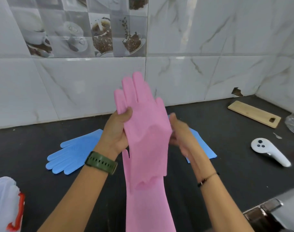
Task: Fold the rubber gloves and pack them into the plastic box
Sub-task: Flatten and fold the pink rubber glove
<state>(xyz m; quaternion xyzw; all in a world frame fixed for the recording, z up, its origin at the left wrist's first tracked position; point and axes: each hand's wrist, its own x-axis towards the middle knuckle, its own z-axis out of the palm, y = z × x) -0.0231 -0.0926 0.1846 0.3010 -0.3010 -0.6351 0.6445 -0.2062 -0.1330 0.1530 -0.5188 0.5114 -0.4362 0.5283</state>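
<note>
- Left hand (117, 131): closed on the left edge of the pink rubber gloves (146, 139), thumb pressed over the front at the base of the glove fingers. Green watch strap (101, 163) on that wrist.
- Right hand (179, 133): fingers loosely curled against the right edge of the pink gloves, blurred; how firm the grip is I cannot tell. Thin bracelet (208, 179) on that wrist.
- Pink gloves: held up between both hands above the dark countertop (226, 164), fingertips pointing up and away, long cuff hanging down between the forearms. Two layers appear stacked.
- Blue rubber glove (72, 153): flat on the counter beyond and left of the left hand, fingers pointing left.
- More blue rubber (203, 146) shows just past the right hand, partly hidden.
- Well right of the right hand: white controller (268, 151); farther back, a wooden board (253, 113).
- Near-left of the left forearm, at the frame edge: translucent plastic box (3, 201) with red clips.
</note>
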